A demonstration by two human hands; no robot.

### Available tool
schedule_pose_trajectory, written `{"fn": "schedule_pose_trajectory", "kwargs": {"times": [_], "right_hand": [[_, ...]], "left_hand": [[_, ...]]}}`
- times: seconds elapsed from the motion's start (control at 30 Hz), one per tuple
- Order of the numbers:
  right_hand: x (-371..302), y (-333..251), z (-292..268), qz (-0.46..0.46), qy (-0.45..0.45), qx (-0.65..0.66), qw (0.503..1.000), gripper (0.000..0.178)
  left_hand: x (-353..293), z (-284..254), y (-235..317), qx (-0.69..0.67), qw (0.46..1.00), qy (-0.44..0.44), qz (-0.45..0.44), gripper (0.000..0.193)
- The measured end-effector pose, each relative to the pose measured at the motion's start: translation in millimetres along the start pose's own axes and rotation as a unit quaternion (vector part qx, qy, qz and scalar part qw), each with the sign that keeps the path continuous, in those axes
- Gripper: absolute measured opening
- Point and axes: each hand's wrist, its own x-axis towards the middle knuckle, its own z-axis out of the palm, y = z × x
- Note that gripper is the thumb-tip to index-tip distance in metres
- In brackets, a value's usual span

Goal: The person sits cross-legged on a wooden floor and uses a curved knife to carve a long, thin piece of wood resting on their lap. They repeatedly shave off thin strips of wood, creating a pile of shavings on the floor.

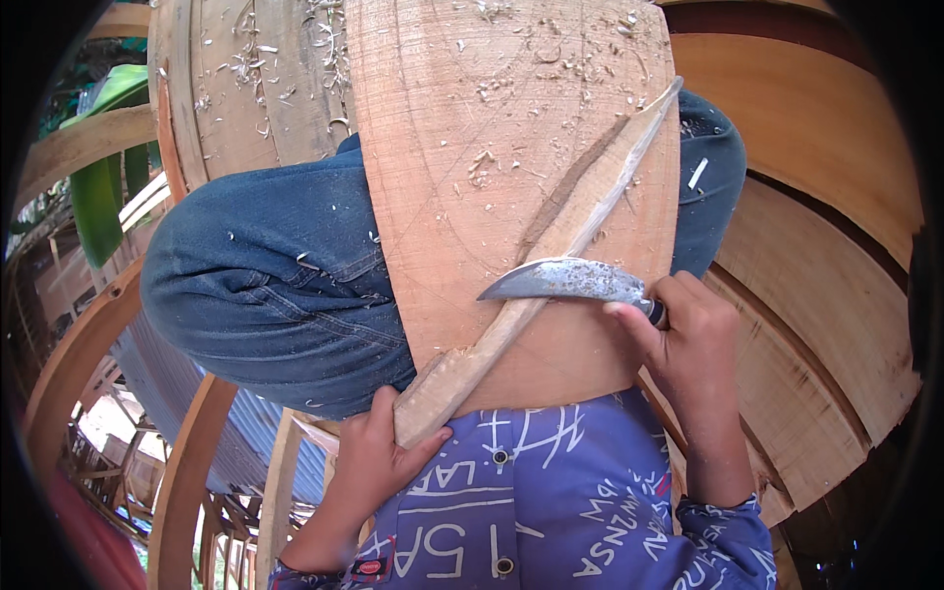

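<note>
My left hand (pixel 382 447) is closed round the thick lower end of a carved piece of wood (pixel 521 313), long and shaped like a blade with a handle. The piece slants up to the right, its pointed tip near the right edge of a wide wooden board (pixel 433 226) across my lap. In my right hand (pixel 691 334) is a knife (pixel 570 279) with a broad curved blade and a dark handle. The blade lies across the carved wood around its middle, its tip pointing left. Whether the edge bites into the wood I cannot tell.
Wood shavings (pixel 482 169) are scattered over the board and the planks (pixel 261 88) beyond it. My crossed legs in jeans (pixel 270 285) are under the board. More floor planks (pixel 787 305) lie at the right. A wooden railing (pixel 84 334) and green leaves (pixel 98 197) stand at the left.
</note>
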Motion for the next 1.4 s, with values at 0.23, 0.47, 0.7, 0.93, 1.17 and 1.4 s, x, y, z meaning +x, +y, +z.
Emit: {"fn": "schedule_pose_trajectory", "kwargs": {"times": [0.23, 0.47, 0.7, 0.93, 1.17, 1.4], "right_hand": [[8.8, 6.9, -4.0, -0.033, -0.015, -0.055, 0.998, 0.050], [46.1, 88.0, -30.0, 0.234, 0.103, -0.054, 0.965, 0.058], [2.7, 12.1, -11.5, 0.002, -0.009, -0.042, 0.999, 0.052], [35.3, 64.7, -26.5, 0.223, 0.076, -0.032, 0.971, 0.058], [20.7, 47.0, -29.3, 0.192, 0.074, -0.020, 0.978, 0.056], [2.1, 44.6, -25.5, 0.217, 0.079, 0.006, 0.973, 0.047]], "left_hand": [[3.9, -1.1, 5.4, -0.004, 1.000, -0.006, -0.004, 0.051], [0.4, -2.3, 3.1, -0.021, 0.999, -0.017, -0.023, 0.051], [4.9, 0.5, 4.4, -0.035, 0.999, -0.014, -0.024, 0.051], [5.7, -5.1, 2.8, 0.006, 0.999, -0.044, -0.024, 0.054], [3.3, -0.7, 2.2, -0.005, 1.000, -0.012, -0.022, 0.054], [4.3, -2.7, 3.2, 0.004, 1.000, -0.018, -0.011, 0.052]]}}
